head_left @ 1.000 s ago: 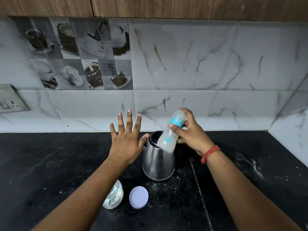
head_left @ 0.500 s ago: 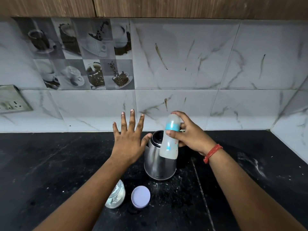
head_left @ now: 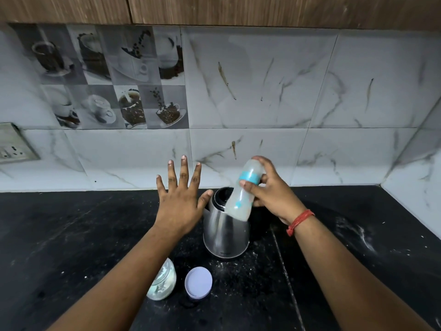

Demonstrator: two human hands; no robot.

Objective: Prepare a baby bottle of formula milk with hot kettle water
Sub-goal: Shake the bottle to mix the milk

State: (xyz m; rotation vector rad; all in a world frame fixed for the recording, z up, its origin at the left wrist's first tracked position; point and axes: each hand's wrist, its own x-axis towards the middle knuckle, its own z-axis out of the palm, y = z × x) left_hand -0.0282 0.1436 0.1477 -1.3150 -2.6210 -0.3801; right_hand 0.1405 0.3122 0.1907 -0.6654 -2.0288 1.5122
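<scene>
My right hand (head_left: 272, 194) grips a cloudy baby bottle (head_left: 243, 191) with a teal collar, held tilted in the air in front of the kettle's top. The steel kettle (head_left: 224, 231) stands on the black counter with its lid open. My left hand (head_left: 181, 199) hovers flat with fingers spread just left of the kettle, thumb near its rim, holding nothing. A glass jar of white powder (head_left: 163, 281) stands near the counter's front, partly hidden by my left forearm. Its pale lilac lid (head_left: 198, 281) lies beside it.
The black stone counter (head_left: 71, 235) carries scattered white powder, with a smear at the right (head_left: 358, 235). A tiled wall runs behind, and a side wall closes the right corner. A wall socket (head_left: 14, 145) sits at far left. Wooden cabinets hang overhead.
The bottle in my right hand swung from tilted to nearly upright and back to tilted. My left hand stayed spread beside the kettle.
</scene>
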